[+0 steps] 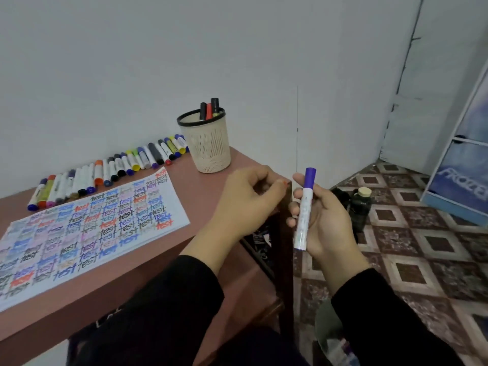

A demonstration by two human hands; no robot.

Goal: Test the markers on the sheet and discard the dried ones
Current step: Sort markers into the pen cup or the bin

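Fingers (292,208) of the right hand (327,223) curl round an upright purple-capped marker (303,220), right of the mesh cup (208,146). The left hand (245,204), fingers curled, is just in front of the cup; the sheet (87,228) lies left of it.

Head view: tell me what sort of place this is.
Probably a room at home, a corner used as a desk: a small table against a bare wall, patterned floor tiles, and a drawer unit printed with Frozen.

A room in a home: patterned tile floor (412,233), plain white walls (158,62), a drawer cabinet (462,165) printed "Frozen", a bottle (360,207) on the floor, a small table (206,186) lined with markers (111,170).
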